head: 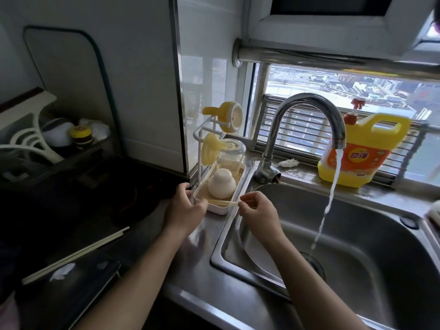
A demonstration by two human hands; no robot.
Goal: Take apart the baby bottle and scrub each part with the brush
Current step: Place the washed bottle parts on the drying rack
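A white drying rack tray (215,209) stands on the counter left of the sink. On it sit a white cap-shaped part (222,182), an upturned clear bottle body (231,153), and yellow handled parts (212,146) hung on the rack's posts, with a yellow collar (230,116) higher up. A thin pale straw (222,201) lies across the tray's front. My left hand (184,208) grips the tray's near left corner. My right hand (258,210) pinches the straw's right end at the tray's right edge.
Water runs from the chrome tap (309,120) into the steel sink (352,236). A yellow detergent jug (362,148) stands on the window ledge. Chopsticks (76,254) lie on the dark counter at left, and a dish rack (31,139) sits at the far left.
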